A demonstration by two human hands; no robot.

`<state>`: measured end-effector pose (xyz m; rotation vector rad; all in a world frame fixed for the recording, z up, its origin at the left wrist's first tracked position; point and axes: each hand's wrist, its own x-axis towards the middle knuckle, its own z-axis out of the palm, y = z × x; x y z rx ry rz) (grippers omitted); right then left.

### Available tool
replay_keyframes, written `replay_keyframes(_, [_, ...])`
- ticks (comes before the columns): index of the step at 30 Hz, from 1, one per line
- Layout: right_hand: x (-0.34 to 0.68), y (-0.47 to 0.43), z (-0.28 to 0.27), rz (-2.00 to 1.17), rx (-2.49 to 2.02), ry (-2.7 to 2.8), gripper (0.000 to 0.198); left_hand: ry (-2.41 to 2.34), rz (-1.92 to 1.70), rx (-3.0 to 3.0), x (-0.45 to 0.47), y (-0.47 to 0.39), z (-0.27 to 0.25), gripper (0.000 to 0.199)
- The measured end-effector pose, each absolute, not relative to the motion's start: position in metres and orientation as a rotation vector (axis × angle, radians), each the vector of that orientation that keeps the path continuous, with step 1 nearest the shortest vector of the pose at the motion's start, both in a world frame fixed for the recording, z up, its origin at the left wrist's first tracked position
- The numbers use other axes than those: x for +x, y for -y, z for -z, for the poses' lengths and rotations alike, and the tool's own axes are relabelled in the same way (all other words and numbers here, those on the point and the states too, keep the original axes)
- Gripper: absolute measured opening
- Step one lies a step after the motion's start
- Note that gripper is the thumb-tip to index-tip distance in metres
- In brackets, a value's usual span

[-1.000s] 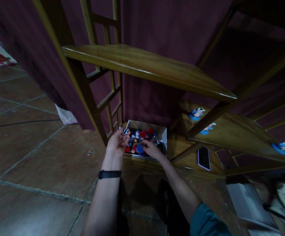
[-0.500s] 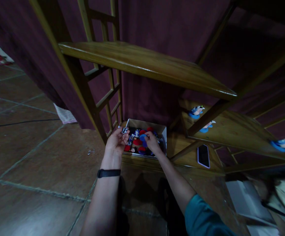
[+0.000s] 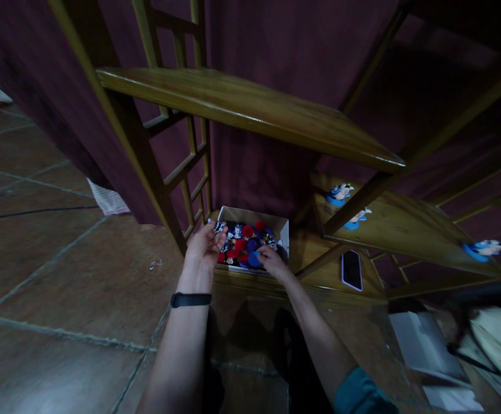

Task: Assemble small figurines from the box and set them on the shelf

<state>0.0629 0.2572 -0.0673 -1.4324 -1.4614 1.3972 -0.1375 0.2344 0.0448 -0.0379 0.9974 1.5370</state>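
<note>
A white cardboard box [image 3: 285,233] on the low wooden shelf holds several small figurines with red, blue and purple round bases. My left hand [image 3: 202,247] is at the box's left side, fingers curled round a small black-and-white figurine [image 3: 219,226]. Over the front right part of the box, my right hand [image 3: 272,262] pinches a blue round-based figurine [image 3: 253,259]; most of its figure is hidden. I cannot tell whether that figurine touches the others beneath it.
A wooden shelf board [image 3: 250,109] spans above the box. Blue-based figurines [image 3: 340,194] stand on the right-hand shelf, and a phone [image 3: 351,270] lies on the low shelf. A lattice side panel [image 3: 185,172] rises at left; a grey-white box [image 3: 425,345] is on the floor at right.
My right hand has moved down towards the front of the box with the blue-based figurine. The left hand keeps its hold, nearly still. The view has shifted slightly.
</note>
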Motion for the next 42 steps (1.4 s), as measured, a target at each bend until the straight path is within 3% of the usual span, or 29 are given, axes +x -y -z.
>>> replay_keyframes(10, [0.078, -0.245, 0.018, -1.429, -1.174, 1.053, 0.03, -1.025, -1.514, 0.054, -0.128, -0.235, -0.042, 0.005])
replay_keyframes(28, [0.074, -0.232, 0.012, -0.927, -1.295, 1.595, 0.012, -1.045, -1.289, 0.154, -0.067, -0.233, -0.02, 0.018])
replay_keyframes(36, [0.063, -0.213, -0.009, -0.628, -1.269, 1.855, 0.023, -0.891, -1.284, 0.163, -0.053, -0.231, -0.01, 0.013])
replay_keyframes(42, [0.06, -0.213, -0.007, -0.723, -1.229, 1.781, 0.028, -0.945, -1.3, 0.209, -0.056, -0.23, -0.011, 0.01])
